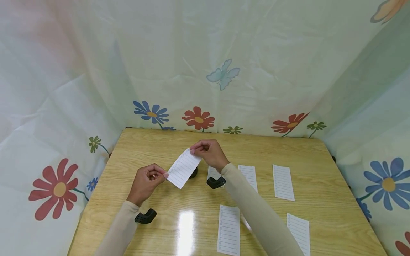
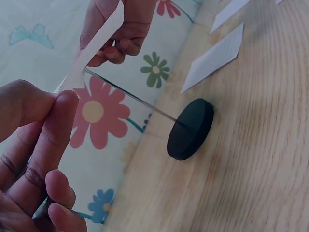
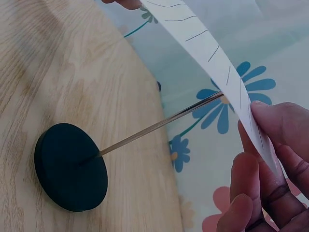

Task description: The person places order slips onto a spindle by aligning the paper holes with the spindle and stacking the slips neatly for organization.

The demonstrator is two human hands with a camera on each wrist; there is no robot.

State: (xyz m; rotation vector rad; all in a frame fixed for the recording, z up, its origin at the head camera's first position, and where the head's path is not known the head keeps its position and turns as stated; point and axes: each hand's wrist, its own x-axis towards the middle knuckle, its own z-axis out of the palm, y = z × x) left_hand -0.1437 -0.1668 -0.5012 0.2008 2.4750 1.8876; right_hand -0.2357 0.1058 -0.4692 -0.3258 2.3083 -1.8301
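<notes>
A lined paper slip (image 1: pixel 184 169) with a column of small checkboxes is held up in both hands, slightly bowed. My left hand (image 1: pixel 145 183) pinches its lower-left corner between thumb and index finger. At the upper-right end, my right hand (image 1: pixel 211 153) pinches it the same way. Below the slip stands a bill spike with a round black base (image 3: pixel 67 166), mostly hidden by the paper in the head view. Its thin metal rod (image 3: pixel 159 125) rises to the underside of the slip, where the tip is out of sight behind the paper.
Several similar slips lie on the wooden table to the right, among them one near the front (image 1: pixel 229 230), one at far right (image 1: pixel 283 182) and one partly under the right sleeve (image 1: pixel 298 233). A flowered curtain (image 1: pixel 179 89) surrounds the table's back and sides.
</notes>
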